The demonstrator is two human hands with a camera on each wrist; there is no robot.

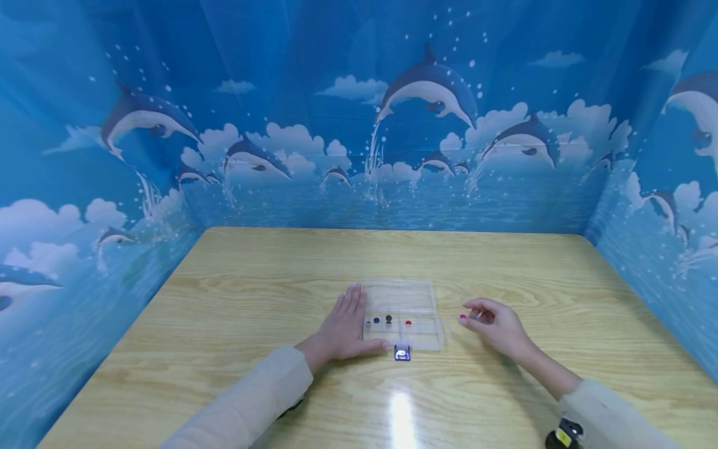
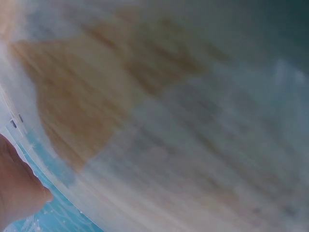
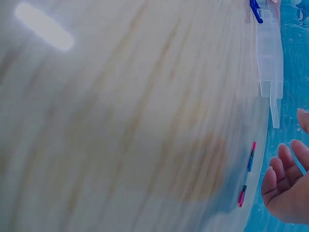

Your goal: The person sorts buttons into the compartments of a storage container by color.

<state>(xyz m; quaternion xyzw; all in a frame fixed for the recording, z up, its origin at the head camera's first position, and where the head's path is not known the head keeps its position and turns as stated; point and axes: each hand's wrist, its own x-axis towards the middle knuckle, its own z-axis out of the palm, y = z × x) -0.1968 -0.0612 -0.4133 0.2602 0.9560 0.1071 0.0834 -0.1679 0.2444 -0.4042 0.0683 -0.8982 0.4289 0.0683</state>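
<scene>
My left hand (image 1: 349,324) lies flat with straight fingers along the left side of a clear plastic box (image 1: 399,300), its thumb along the front edge. The box has its lid folded back; small dark and red round pieces (image 1: 389,318) sit in its front compartments. Just right of the box hovers my right hand (image 1: 499,327), fingers loosely bent, thumb and fingertips apart in the right wrist view. Two small pieces lie on the table near it: one pink and blue (image 3: 252,155), one pink and black (image 3: 242,196). The left wrist view shows only part of the left hand (image 2: 19,186).
A small blue-purple piece (image 1: 402,353) stands against the box's front edge. The wood-grain table (image 1: 252,268) extends around both hands. A blue curtain with dolphins (image 1: 314,206) encloses the back and sides.
</scene>
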